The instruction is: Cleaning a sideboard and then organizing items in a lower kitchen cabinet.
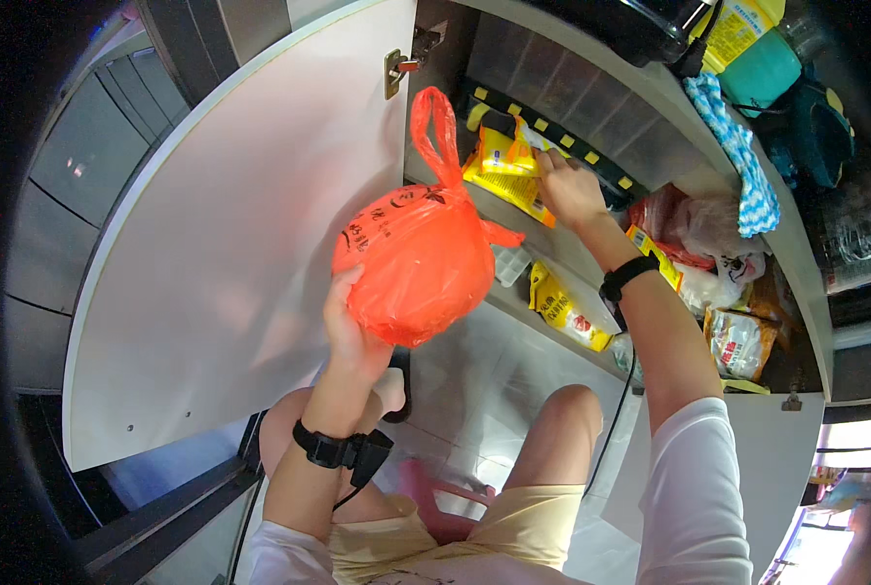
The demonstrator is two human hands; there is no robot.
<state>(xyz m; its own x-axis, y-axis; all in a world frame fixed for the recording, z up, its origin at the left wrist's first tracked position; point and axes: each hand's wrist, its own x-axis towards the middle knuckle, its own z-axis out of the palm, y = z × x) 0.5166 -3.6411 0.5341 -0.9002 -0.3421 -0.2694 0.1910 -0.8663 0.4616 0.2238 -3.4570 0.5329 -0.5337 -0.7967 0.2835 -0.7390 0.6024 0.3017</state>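
Note:
A full red plastic bag (420,270), its handles tied at the top and black writing on its side, rests on my left hand (355,322), which supports it from below in front of the open cabinet. Inside the cabinet, my right hand (568,186) touches a yellow plastic packet (505,152) near its end; the fingertips are partly hidden, so a firm grip cannot be made out. Another yellow packet (512,191) lies under it. Closer to me on the cabinet floor are a yellow-and-white printed pouch (563,311) and a clear plastic tray (510,263).
A white cabinet door (223,256) stands swung open at the left. Several plastic bags (720,227) and a white-and-orange packet (739,344) fill the cabinet's right side. A blue-and-white cloth (735,153) hangs over the counter edge. A black cable (614,428) runs down beside my knee.

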